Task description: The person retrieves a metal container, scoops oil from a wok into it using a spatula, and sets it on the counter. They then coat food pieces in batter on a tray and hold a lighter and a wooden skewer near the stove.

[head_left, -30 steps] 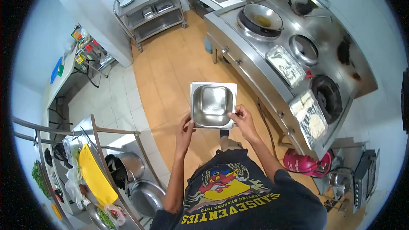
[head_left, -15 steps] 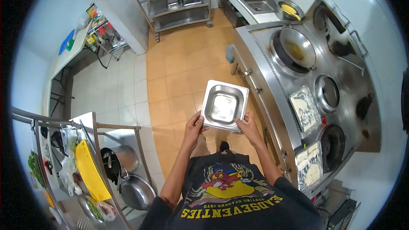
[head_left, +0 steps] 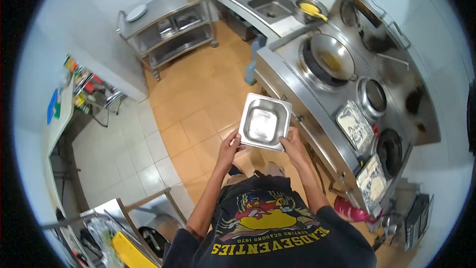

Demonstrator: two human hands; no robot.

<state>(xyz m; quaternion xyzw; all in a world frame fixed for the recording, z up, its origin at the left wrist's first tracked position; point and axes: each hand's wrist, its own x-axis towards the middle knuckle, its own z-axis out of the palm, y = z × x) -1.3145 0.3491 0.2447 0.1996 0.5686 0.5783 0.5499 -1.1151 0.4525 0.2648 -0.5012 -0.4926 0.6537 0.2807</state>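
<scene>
A square stainless steel food pan (head_left: pixel 267 122) is held level in front of my body, with its inside facing up and nothing in it. My left hand (head_left: pixel 229 150) grips its near left corner, thumb on the rim. On the near right corner, my right hand (head_left: pixel 293 147) is closed in the same way. The fingers under the pan are mostly hidden. Below it show the orange floor tiles and part of my legs.
To my right runs a steel stove counter with a wok (head_left: pixel 333 57) and two foil-lined trays (head_left: pixel 354 126). Ahead are a double sink (head_left: pixel 271 7) and a wheeled steel cart (head_left: pixel 166 25). A shelf with a yellow board (head_left: pixel 130 250) stands at lower left.
My view has turned and moved forward, so the cart and sink sit further left and the left shelf has dropped lower. Both hands keep hold of the pan.
</scene>
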